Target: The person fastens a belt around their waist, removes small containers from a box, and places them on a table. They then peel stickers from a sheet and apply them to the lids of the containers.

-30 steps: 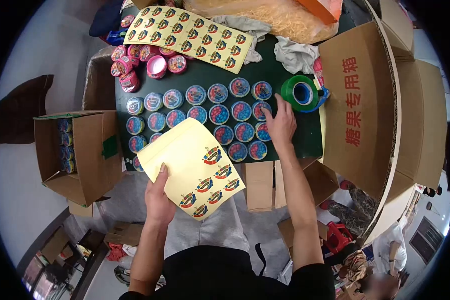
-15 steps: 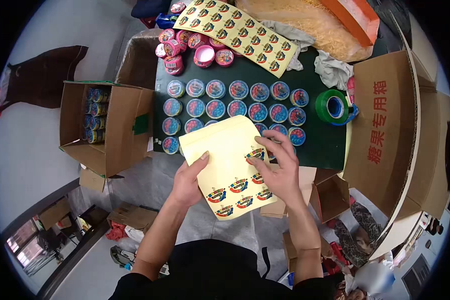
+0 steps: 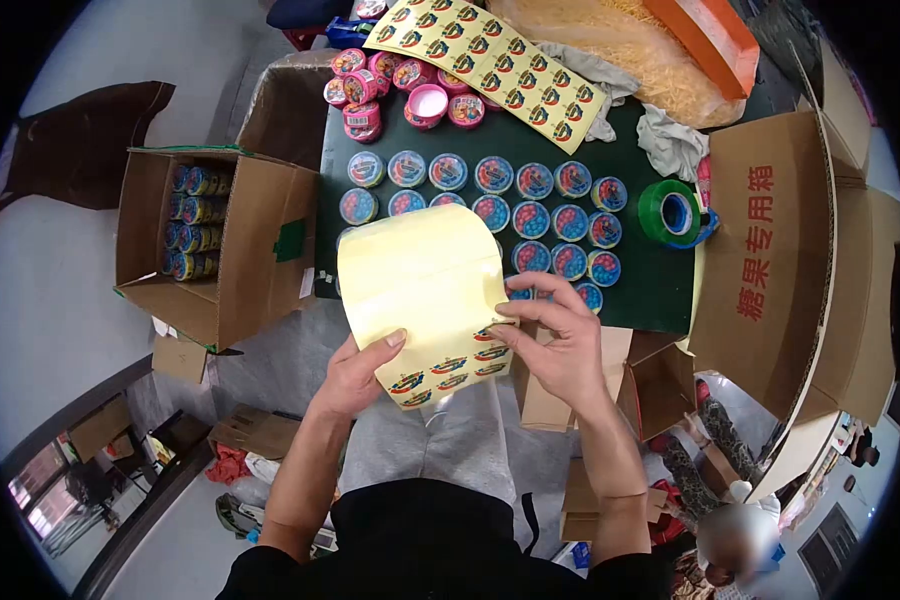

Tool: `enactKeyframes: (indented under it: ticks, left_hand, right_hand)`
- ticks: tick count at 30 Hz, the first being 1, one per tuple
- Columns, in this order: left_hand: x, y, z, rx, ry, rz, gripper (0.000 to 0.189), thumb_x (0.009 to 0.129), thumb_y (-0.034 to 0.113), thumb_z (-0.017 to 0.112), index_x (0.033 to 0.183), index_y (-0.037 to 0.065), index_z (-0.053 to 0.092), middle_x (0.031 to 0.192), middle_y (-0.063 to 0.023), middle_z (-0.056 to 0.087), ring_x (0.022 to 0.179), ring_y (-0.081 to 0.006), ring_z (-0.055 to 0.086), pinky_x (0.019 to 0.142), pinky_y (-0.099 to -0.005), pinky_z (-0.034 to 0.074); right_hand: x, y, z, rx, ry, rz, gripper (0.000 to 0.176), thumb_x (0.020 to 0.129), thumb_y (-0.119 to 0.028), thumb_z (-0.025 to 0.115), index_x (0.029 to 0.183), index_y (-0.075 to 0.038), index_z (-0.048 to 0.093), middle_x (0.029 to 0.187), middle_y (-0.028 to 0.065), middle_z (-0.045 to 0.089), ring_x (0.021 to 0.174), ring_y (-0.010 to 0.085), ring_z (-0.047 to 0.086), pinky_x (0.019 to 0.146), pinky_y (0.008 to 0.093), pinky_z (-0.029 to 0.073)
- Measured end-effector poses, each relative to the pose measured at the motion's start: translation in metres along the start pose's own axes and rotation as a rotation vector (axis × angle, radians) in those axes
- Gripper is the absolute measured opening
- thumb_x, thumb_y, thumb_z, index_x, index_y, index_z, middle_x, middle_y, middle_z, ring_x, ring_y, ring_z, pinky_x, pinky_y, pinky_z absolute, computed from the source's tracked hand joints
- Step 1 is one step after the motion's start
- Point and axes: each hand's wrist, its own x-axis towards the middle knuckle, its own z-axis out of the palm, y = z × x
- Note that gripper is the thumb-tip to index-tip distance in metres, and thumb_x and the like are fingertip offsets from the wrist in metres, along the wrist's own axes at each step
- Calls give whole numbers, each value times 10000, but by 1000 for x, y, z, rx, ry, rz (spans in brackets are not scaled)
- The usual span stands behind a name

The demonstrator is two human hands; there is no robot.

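A pale yellow sticker sheet point(image 3: 420, 290) is held between my two hands, its upper part curled over and several colourful stickers showing near its lower edge. My left hand point(image 3: 363, 375) grips the lower left side, thumb on top. At the right edge, my right hand point(image 3: 560, 345) pinches the sheet with thumb and fingertips. Beyond the sheet, rows of round tubs point(image 3: 493, 175) with blue and red contents stand on the dark green table point(image 3: 650, 290); the sheet hides some of them. Another sticker sheet point(image 3: 490, 60) lies across the back.
Pink tubs point(image 3: 410, 75) are piled at the back left. An open carton point(image 3: 260, 240) with stacked tubs is on the left. Green tape point(image 3: 667, 212), a white cloth point(image 3: 673, 140) and a large carton point(image 3: 760, 240) are on the right. Another person point(image 3: 735, 535) is at lower right.
The sheet has curled over more and moved slightly left and toward me, with fewer of its stickers facing up. My left hand has shifted down and left. The view has shifted slightly.
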Motion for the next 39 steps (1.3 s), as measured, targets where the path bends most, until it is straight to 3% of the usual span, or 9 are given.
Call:
enactKeyframes:
  ticks: [4,8,9,15,19,23,32,38,39]
  left_hand:
    - [-8,7,-19,-3,-33,-42,490,1041,188,596,1472,-8,468,1376,-137,612,1233,-240,613,1035,-398,492]
    - [-15,14,-29,24,-27,-52,513,1036,180,608,1487,-5,450,1390,-134,603,1243,-244,608,1037,-396,490]
    - [-16,16,-30,37,-42,-38,516,1035,174,608,1490,-4,445,1392,-135,601,1241,-245,609,1036,-394,490]
    - [-19,21,-43,-6,-26,-42,524,1033,165,593,1498,-12,427,1401,-151,592,1249,-270,612,1040,-405,499]
    - [-16,27,-44,-75,-51,-47,514,1037,160,565,1494,-25,421,1403,-173,588,1257,-295,614,1046,-427,509]
    - [-9,31,-47,-137,-118,-77,501,1036,138,538,1493,-29,417,1400,-188,590,1248,-308,623,1041,-435,519]
    - [-2,33,-45,-137,-126,-134,493,1036,138,538,1484,-31,424,1385,-193,600,1228,-316,636,1020,-441,535]
    - [7,31,-34,-76,-39,-96,499,1033,141,549,1483,-33,423,1370,-194,608,1226,-323,641,1009,-441,548]
    - [10,32,-31,-116,-1,-91,500,1031,143,551,1481,-31,418,1359,-197,612,1217,-323,648,1006,-438,555]
  right_hand:
    - [1,-13,9,-28,-39,-16,274,809,29,821,1076,-12,770,1233,104,662,1067,202,694,836,314,609]
    - [-5,-16,21,13,-42,34,276,801,36,819,1067,-24,780,1151,93,707,1007,195,699,846,307,585]
    - [-7,-10,24,47,-51,56,266,811,70,804,1058,-27,791,1171,76,689,972,130,674,777,247,549]
    - [-16,-13,49,-111,64,-134,261,818,60,811,1068,-10,783,1143,86,696,919,141,698,751,251,589]
    - [-21,-17,62,-363,143,-360,282,818,40,812,1093,-4,773,1122,123,702,976,205,726,831,307,638]
    - [-28,-2,67,-517,187,-520,330,780,35,790,1108,-3,769,1136,139,713,890,224,744,725,320,628]
    - [-43,-6,64,-585,189,-543,345,749,29,791,1090,-19,771,1176,134,705,902,238,741,707,320,619]
    - [-44,-11,55,-371,232,-455,329,730,21,823,1052,-3,756,1151,138,685,1083,317,694,910,430,583]
    - [-45,-14,50,-258,257,-401,261,757,22,831,1001,12,741,1114,130,676,1111,325,672,966,452,547]
